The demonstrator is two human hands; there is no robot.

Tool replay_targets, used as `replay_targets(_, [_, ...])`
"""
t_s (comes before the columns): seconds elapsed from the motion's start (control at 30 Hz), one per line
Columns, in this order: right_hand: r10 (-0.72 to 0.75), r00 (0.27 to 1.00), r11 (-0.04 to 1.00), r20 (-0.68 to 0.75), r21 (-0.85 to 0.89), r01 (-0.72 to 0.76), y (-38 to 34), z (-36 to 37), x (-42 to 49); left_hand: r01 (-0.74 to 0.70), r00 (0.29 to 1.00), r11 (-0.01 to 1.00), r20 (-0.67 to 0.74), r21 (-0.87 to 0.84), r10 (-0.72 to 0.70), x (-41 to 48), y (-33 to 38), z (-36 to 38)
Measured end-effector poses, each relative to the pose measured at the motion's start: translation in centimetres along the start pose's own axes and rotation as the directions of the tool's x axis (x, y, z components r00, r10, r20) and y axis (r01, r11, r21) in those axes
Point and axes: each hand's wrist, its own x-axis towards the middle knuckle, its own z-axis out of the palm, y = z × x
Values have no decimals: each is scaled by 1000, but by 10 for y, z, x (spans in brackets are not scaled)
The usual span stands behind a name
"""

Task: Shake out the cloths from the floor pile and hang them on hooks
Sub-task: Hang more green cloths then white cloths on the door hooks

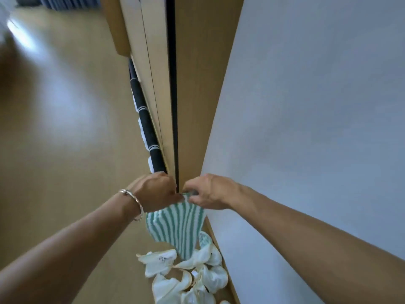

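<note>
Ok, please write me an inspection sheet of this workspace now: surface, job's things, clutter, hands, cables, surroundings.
Surface: wooden floor, glossy, blurred at the left.
Job's things: striped cloth, green and white, held up above the floor pile of pale cloths beside the wall; hooks not visible.
Clutter: nothing seen.
Hands: left hand and right hand each pinch the cloth's top edge; bracelet on the left wrist.
Cables: nothing seen.
Surroundings: pale wall on the right, wooden door frame, black bar with white bands along it.
</note>
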Motion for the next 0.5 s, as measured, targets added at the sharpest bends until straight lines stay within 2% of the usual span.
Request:
replay_targets(0.07, [66, 995, 996, -79, -51, -70, -17, -62, -46, -10, 999, 1000, -46, 10, 10, -14, 10, -69])
replay_targets(0.17, [162, 969, 975, -186, -118, -186, -43, -124, -118, -113, 974, 993, -197, 27, 116, -39, 34, -154])
replay_targets(0.3, [316, 884, 917, -345, -127, -377, -79, -150, -208, -286, 879, 943, -346, 170, 329, -86, 69, -225])
replay_targets(0.4, [427, 803, 877, -416, -25, -479, -102, -137, -256, -383, 822, 878, -328, 287, 466, -122, 85, -251])
replay_targets(0.5, [531, 748, 828, -398, 58, -558, -127, -121, -295, -462, 792, 815, -250, 350, 556, -154, 110, -270])
